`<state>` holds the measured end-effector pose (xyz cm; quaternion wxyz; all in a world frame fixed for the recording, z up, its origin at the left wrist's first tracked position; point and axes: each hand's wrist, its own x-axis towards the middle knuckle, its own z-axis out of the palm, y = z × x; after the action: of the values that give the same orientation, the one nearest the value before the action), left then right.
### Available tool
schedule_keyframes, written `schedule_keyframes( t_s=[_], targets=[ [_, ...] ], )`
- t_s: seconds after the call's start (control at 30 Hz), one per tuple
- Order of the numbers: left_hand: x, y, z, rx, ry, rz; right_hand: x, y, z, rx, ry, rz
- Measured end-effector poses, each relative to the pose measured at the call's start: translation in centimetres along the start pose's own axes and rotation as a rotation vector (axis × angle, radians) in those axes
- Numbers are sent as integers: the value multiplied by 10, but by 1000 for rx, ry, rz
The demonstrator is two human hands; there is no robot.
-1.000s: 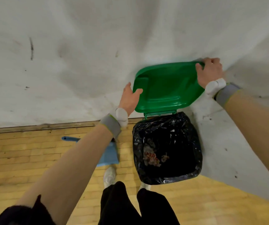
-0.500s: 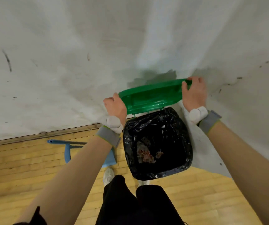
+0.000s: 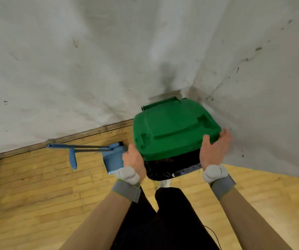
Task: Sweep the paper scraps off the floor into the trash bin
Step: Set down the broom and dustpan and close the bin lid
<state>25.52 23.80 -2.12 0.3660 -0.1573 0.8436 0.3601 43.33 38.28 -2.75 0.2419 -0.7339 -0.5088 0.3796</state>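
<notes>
The trash bin stands in the wall corner, lined with a black bag point(image 3: 165, 168). Its green lid point(image 3: 172, 130) is tilted low over the opening, leaving only the front strip of the bag visible. My left hand point(image 3: 133, 159) grips the lid's front left corner. My right hand point(image 3: 212, 150) grips the front right corner. Some brownish debris shows just under the lid's front edge. No paper scraps are visible on the floor.
A blue dustpan point(image 3: 113, 159) with a long handle point(image 3: 80, 147) lies on the wooden floor left of the bin, against the wall base. Grey walls point(image 3: 91, 69) meet behind the bin. My legs in black trousers point(image 3: 163, 222) stand right before the bin.
Both hands have brought the green lid down from upright to nearly flat over the bin. The bin's inside, open a second ago, is now mostly covered.
</notes>
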Motion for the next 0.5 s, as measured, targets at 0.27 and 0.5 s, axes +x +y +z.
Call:
schedule_keyframes(
  t_s=[0.27,0.5],
  targets=[
    [21,-75,29,-327,-268,-381,21,87,2,79,38,393],
    [29,-80,23,-114,-327,-338,34,96,-11,-117,-349,487]
  ],
)
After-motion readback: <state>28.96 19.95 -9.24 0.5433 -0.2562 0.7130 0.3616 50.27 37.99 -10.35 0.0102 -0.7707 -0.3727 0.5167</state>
